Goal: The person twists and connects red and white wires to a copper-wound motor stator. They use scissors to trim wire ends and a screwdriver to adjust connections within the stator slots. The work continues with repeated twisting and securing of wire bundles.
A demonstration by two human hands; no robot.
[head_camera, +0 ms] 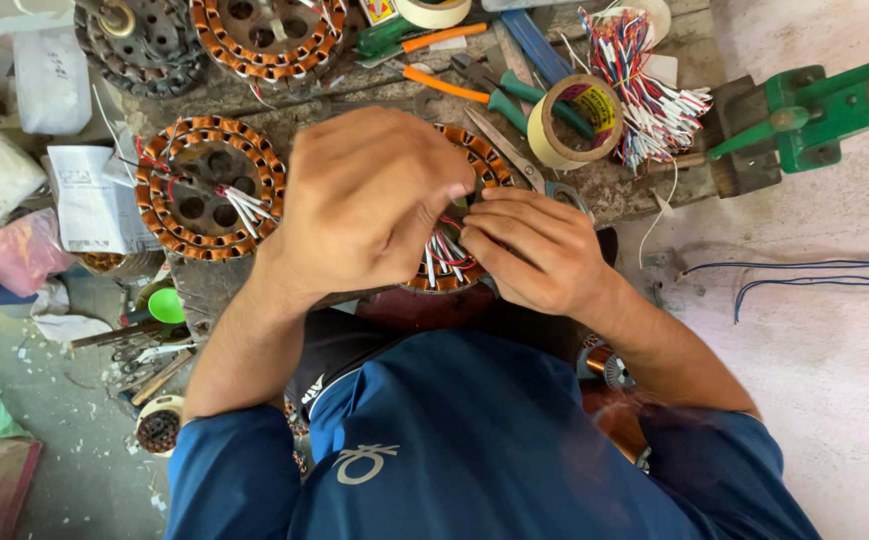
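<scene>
My left hand and my right hand meet over a round stator with copper windings on the wooden bench. Both hands pinch the red and white lead wires that come out of its centre. My left hand covers most of the stator; only its right rim and lower edge show. A second wound stator with white-sleeved leads lies just left of my left hand.
Two more stators lie at the back. A roll of tape, scissors, orange and green pliers and a bundle of coloured wires sit behind my hands. A green bench tool stands right. Blue wires trail over the floor.
</scene>
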